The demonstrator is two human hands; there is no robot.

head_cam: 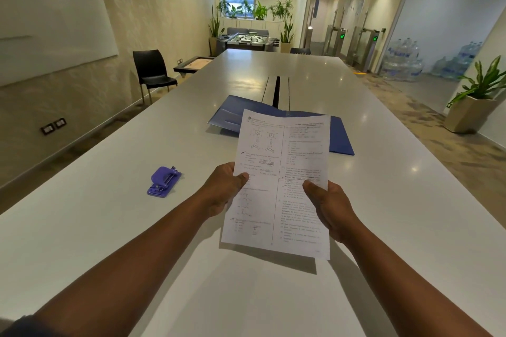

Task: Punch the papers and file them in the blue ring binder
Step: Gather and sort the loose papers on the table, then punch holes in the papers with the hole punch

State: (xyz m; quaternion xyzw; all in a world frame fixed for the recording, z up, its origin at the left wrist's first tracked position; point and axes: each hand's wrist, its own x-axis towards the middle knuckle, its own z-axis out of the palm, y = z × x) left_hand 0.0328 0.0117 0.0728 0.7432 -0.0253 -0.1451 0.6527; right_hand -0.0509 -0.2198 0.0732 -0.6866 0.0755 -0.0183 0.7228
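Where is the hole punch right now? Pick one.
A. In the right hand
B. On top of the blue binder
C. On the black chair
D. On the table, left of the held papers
D: the purple hole punch sits on the table, left of the papers that the left hand and right hand hold.

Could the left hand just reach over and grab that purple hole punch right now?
Probably yes. The hole punch sits alone on the table with nothing between it and the left hand. But that hand holds the papers, so it must let go first.
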